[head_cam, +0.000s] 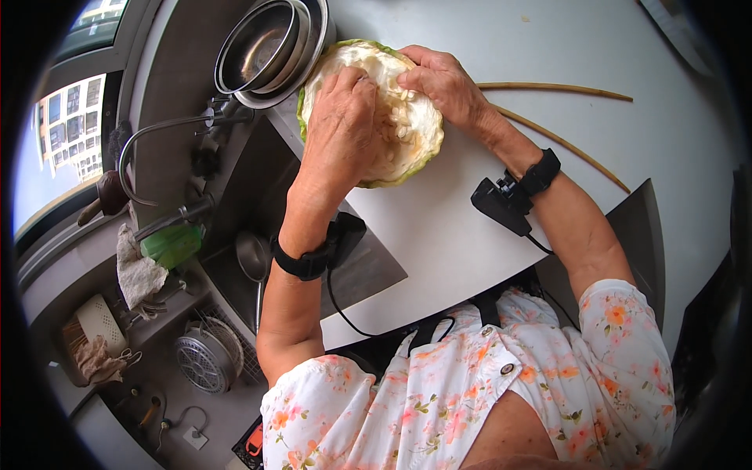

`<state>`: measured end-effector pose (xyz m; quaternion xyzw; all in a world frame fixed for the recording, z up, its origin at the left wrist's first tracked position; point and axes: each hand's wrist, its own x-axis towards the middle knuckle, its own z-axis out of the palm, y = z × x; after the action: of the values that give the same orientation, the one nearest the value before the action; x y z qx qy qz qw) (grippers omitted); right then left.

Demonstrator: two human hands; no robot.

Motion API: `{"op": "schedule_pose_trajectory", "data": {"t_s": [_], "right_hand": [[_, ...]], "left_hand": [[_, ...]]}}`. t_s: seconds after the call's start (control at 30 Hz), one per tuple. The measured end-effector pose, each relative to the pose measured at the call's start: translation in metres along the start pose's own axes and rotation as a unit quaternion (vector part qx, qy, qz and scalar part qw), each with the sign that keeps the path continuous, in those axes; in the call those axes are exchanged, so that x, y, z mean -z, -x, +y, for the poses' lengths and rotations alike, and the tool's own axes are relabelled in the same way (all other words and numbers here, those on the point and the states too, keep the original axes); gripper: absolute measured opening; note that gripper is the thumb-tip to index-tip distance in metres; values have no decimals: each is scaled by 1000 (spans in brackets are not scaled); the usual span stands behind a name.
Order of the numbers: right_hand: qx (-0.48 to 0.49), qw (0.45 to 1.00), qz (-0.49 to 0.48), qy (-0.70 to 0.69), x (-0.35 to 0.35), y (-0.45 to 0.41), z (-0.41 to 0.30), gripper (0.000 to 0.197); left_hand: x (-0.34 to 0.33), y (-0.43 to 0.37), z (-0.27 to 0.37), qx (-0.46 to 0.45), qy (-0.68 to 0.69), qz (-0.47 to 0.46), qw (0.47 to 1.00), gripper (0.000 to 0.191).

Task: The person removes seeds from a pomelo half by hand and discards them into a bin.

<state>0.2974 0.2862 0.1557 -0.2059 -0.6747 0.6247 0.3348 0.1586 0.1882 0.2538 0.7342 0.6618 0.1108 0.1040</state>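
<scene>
A cut round of melon (420,132), probably winter melon, is tilted so its hollow faces me. It has green rind, white spongy flesh and pale seeds (401,120) clustered in the middle. My left hand (346,114) reaches over its left part, with the fingers bent into the white pith and pinching it. The tips are partly hidden. At the upper right my right hand (443,82) grips the rim, thumb on the inner flesh and the other fingers behind. Each wrist wears a black strap with a small device.
Nested metal bowls (258,53) stand beyond the melon's left side. Two thin wooden sticks (564,89) lie on the white counter (435,229) at right. To the left are a sink with a curved faucet (126,158), a metal ladle (252,255) and a green bottle (173,244).
</scene>
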Motion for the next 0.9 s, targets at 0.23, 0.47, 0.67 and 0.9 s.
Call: {"op": "schedule_pose_trajectory", "data": {"t_s": [0.23, 0.47, 0.67, 0.9], "right_hand": [[-17, 1000, -5, -14, 0, -3, -5, 6], [6, 1000, 12, -6, 1, 0, -3, 7], [-5, 1000, 5, -12, -1, -2, -6, 6], [0, 1000, 7, -22, 0, 0, -4, 5]], "left_hand": [[-6, -6, 3, -17, 40, 128, 991, 30], [3, 4, 1, 10, 32, 51, 998, 29], [0, -22, -4, -56, 71, 180, 979, 27], [-5, -26, -9, -59, 45, 136, 988, 15]]}}
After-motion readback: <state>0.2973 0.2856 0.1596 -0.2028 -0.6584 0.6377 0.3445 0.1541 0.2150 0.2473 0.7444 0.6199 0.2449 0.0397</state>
